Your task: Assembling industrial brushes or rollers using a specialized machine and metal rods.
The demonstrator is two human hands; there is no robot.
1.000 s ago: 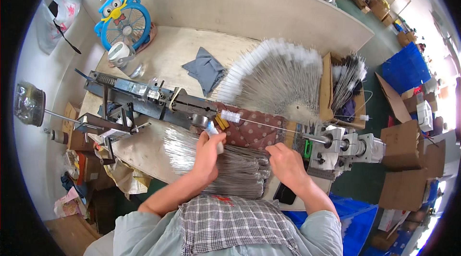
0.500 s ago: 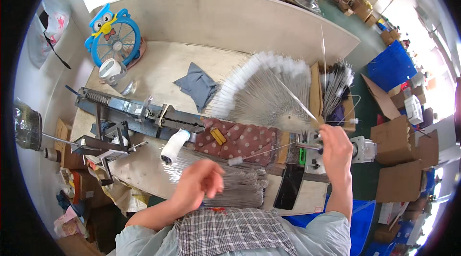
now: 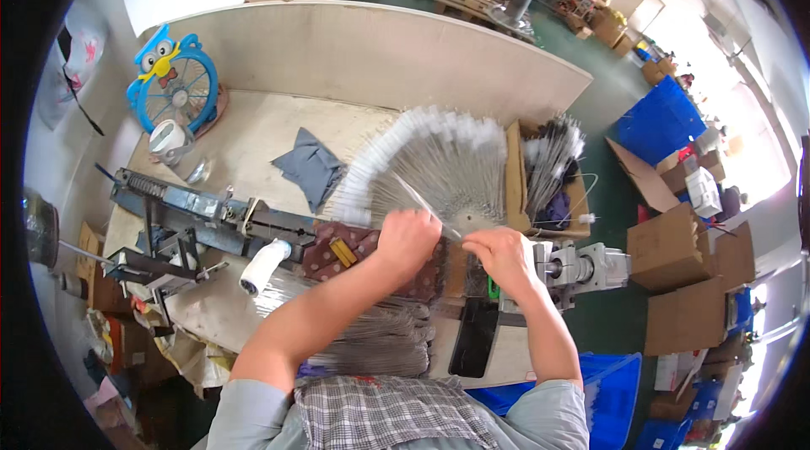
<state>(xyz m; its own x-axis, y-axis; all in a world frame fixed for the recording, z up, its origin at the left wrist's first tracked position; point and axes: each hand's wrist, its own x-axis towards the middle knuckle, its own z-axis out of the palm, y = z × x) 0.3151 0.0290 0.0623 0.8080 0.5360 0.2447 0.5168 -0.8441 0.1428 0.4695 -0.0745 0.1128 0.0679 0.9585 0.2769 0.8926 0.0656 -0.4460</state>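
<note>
My left hand [image 3: 409,239] and my right hand [image 3: 504,254] meet at the middle of the bench, both pinching one thin wire brush [image 3: 426,207]. The brush slants up and left from my fingers, over a fan-shaped pile of white-tipped wire brushes [image 3: 439,155]. Below my left forearm lies a bundle of bare straight wires [image 3: 380,344]. A red-brown patterned cloth [image 3: 333,249] lies under my left wrist.
A long metal machine [image 3: 194,214] with a white roller [image 3: 263,264] spans the bench's left side, and a grey motor [image 3: 582,269] sits at the right. A cardboard box of brushes [image 3: 553,167], a grey cloth [image 3: 308,167], a blue owl-shaped fan [image 3: 173,83] and cardboard boxes [image 3: 675,256] surround them.
My right hand came down and left from beside the motor with the brush. My left hand rose from the wire bundle to meet it and took hold of the brush.
</note>
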